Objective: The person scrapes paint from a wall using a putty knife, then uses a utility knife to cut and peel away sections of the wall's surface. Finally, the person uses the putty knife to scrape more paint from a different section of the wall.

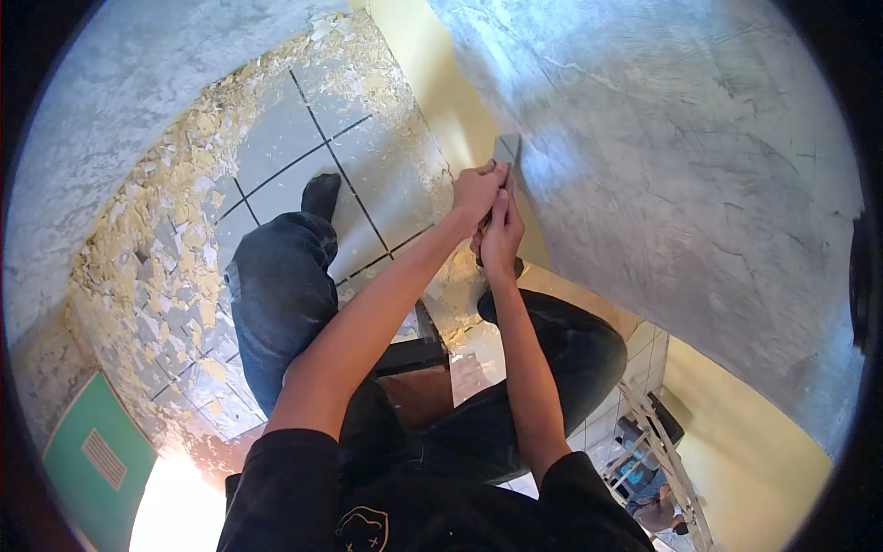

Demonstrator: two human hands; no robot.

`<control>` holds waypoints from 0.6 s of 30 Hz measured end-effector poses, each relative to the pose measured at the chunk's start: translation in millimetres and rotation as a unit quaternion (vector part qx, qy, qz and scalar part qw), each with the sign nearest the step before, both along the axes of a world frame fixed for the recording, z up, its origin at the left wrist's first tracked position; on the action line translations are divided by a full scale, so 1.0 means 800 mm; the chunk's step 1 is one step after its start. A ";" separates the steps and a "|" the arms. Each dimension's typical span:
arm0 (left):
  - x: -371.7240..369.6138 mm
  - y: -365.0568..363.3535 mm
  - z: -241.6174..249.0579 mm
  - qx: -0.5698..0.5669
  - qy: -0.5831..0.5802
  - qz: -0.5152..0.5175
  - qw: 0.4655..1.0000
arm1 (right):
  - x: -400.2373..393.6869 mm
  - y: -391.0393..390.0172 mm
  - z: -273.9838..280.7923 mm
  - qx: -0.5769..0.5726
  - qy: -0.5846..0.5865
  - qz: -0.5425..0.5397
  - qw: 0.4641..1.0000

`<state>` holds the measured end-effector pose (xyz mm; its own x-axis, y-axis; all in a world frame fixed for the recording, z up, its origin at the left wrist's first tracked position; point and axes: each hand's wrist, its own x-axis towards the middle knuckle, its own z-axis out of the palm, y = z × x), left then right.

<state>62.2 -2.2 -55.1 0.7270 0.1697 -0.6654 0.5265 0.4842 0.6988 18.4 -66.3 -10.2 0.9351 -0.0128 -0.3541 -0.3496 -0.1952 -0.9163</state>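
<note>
Both my hands are wrapped round the handle of a scraper (507,147). Its flat grey blade meets the wall along the line where yellow paint (474,120) borders the bare grey surface (681,184). My left hand (476,191) grips nearer the blade, fingers closed. Just behind it, my right hand (501,237) is closed on the handle too, its thumb pointing up toward the blade. Most of the handle is hidden by my fingers.
Peeled paint flakes (156,285) litter the tiled floor (285,120). A ladder (667,451) stands at the lower right, with a person (655,511) close by. A green panel (99,460) is at the lower left. Below me is a dark-edged seat or box (411,356).
</note>
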 end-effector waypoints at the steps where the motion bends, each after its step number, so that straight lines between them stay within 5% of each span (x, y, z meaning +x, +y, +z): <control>1: -0.012 0.002 0.012 0.000 -0.031 -0.050 0.998 | -0.013 -0.005 -0.001 0.002 -0.012 -0.007 1.000; 4: -0.032 -0.008 0.047 0.094 -0.040 -0.057 0.993 | -0.028 -0.022 0.006 -0.001 -0.017 -0.004 1.000; 14: 0.003 -0.004 0.042 0.020 0.056 0.035 0.998 | 0.012 -0.011 -0.005 -0.092 -0.087 0.001 0.992; 15: 0.007 0.002 0.046 0.024 0.059 0.043 0.997 | 0.019 -0.002 0.020 -0.050 0.075 -0.017 0.996; 16: 0.001 0.002 0.044 0.023 0.064 0.040 0.997 | 0.014 -0.002 0.017 -0.051 0.081 -0.020 0.995; 18: 0.003 0.009 0.046 0.014 0.062 0.041 0.997 | 0.015 0.005 0.011 -0.049 -0.005 0.002 0.999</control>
